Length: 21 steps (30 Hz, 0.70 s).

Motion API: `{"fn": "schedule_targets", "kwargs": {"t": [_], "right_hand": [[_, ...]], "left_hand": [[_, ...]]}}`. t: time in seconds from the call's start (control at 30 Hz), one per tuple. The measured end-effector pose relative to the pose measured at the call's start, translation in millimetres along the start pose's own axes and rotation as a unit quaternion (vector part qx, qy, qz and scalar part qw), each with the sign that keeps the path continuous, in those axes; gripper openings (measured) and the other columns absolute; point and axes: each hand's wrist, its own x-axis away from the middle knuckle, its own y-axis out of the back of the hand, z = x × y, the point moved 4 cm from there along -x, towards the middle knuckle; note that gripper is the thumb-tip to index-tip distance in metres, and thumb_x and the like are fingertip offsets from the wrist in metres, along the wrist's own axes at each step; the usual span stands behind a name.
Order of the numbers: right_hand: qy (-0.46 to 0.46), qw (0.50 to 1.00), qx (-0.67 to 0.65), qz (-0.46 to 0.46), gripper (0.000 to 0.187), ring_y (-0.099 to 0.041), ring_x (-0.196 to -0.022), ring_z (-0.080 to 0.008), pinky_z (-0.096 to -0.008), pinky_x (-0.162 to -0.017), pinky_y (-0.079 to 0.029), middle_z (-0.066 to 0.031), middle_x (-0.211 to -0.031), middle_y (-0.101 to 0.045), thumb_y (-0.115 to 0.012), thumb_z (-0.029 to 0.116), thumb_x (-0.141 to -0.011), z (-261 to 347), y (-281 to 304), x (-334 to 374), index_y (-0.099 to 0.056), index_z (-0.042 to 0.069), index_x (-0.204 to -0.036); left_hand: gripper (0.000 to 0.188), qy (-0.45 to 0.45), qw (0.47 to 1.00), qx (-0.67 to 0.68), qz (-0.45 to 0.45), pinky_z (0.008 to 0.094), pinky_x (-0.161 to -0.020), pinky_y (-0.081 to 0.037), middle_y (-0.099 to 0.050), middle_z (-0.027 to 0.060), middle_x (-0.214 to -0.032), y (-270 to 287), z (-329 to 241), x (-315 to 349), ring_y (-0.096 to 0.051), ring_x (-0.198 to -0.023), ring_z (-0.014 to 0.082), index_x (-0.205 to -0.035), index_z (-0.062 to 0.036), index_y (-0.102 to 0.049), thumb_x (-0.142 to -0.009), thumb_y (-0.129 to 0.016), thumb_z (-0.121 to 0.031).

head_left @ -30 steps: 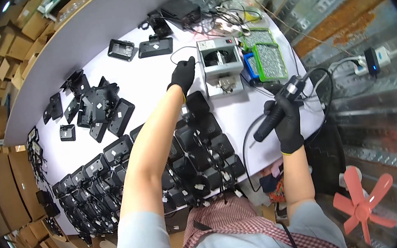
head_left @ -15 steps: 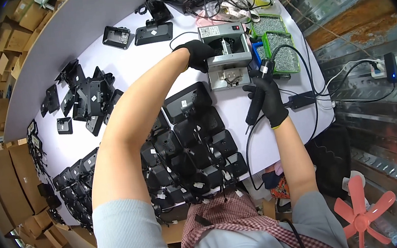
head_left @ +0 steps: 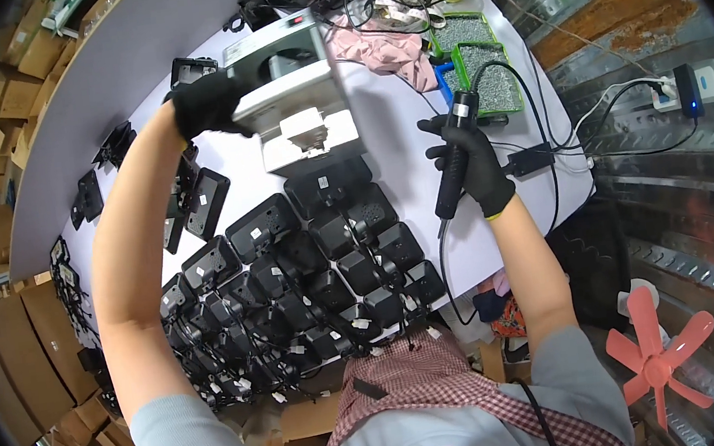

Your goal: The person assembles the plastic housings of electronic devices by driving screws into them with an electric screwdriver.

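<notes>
My left hand [head_left: 210, 106], in a black glove, grips the left side of a grey metal screw feeder [head_left: 294, 98]. The feeder sits turned at an angle at the back middle of the table, and its front end comes close to the rows of black housings [head_left: 331, 186]. My palm and part of its fingers are hidden from this view. In my right hand [head_left: 478, 165], also black-gloved, is a black electric screwdriver [head_left: 450, 190] with its cord running from the top. That hand wraps the tool's middle above the right part of the table.
Green trays [head_left: 496, 88] of small metal screws stand at the back right, beside a blue tray [head_left: 447, 78]. A pink cloth [head_left: 381, 51] and tangled cables lie behind. Loose black parts lie on the left. A pink fan [head_left: 655, 369] is low on the right, near the metal wall.
The screw feeder has moved left and turned, away from the screw trays, with my left hand on it. The pink cloth is now uncovered. My right hand stays nearly in place with the screwdriver.
</notes>
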Motion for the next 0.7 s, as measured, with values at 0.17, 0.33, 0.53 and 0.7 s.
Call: {"fn": "schedule_targets", "kwargs": {"t": [0.17, 0.33, 0.53, 0.7], "right_hand": [[-0.027, 1.000, -0.012, -0.010, 0.037, -0.067, -0.077, -0.0181, -0.0272, -0.065, -0.052, -0.0101, -0.115, -0.068, -0.061, 0.027, -0.090, -27, -14, -12, -0.058, 0.005, -0.119], [-0.074, 0.997, -0.025, 0.016, 0.037, -0.067, -0.079, -0.0178, -0.0274, -0.065, -0.052, -0.0093, -0.114, -0.068, -0.062, 0.027, -0.089, -44, -17, -20, -0.057, 0.004, -0.119], [-0.163, 0.971, -0.114, 0.133, 0.050, -0.065, -0.076, -0.0184, -0.0273, -0.063, -0.053, -0.0151, -0.114, -0.065, -0.064, 0.026, -0.089, -68, -46, -79, -0.043, 0.012, -0.133], [-0.179, 0.944, -0.123, 0.248, 0.052, -0.066, -0.071, -0.0209, -0.0267, -0.059, -0.055, -0.0195, -0.124, -0.062, -0.061, 0.022, -0.090, -60, -79, -111, -0.034, 0.009, -0.133]], "left_hand": [[0.063, -0.130, 0.874, -0.469, 0.007, 0.0387, -0.084, -0.053, -0.069, 0.0186, -0.103, 97, 59, 13, -0.066, -0.095, 0.0344, -0.116, -0.0041, -0.064, -0.062, -0.090, -0.025], [0.061, -0.171, 0.670, -0.723, 0.004, 0.0390, -0.083, -0.054, -0.069, 0.0184, -0.104, 103, 67, 18, -0.068, -0.091, 0.0331, -0.120, -0.0053, -0.063, -0.066, -0.086, -0.023], [0.037, -0.169, 0.842, -0.509, -0.059, 0.0316, -0.069, -0.055, -0.071, 0.0116, -0.091, 130, 76, 26, -0.069, -0.075, 0.0206, -0.118, -0.0079, -0.068, -0.082, -0.060, -0.001], [0.028, -0.051, 0.932, -0.339, -0.118, 0.0256, -0.053, -0.042, -0.064, 0.0025, -0.073, 58, 26, 75, -0.052, -0.058, 0.0098, -0.105, -0.0011, -0.071, -0.083, -0.063, -0.017]]}}
